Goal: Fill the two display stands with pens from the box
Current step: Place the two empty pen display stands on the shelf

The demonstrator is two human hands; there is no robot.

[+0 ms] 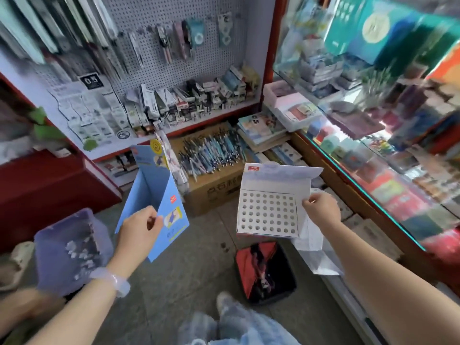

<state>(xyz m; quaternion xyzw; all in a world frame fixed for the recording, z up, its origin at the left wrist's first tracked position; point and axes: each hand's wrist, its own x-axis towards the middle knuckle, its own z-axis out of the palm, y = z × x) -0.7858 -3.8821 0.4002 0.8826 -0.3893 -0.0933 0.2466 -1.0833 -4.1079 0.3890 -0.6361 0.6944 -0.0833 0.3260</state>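
My left hand [140, 226] grips the front wall of a blue cardboard display stand [149, 192], held up at the left; its inside looks empty. My right hand [321, 207] pinches the right edge of a white display stand [267, 212] with a grid of round holes, none holding a pen. Behind and between the two stands, a brown cardboard box [211, 192] sits on the floor. It is heaped with several blue and dark pens [211, 151].
A pegboard wall [161, 33] with hanging stationery and a packed shelf rises behind the box. A glass counter [373, 145] runs along the right. A red and black bag [263, 272] lies on the floor; a purple container [69, 247] sits at lower left.
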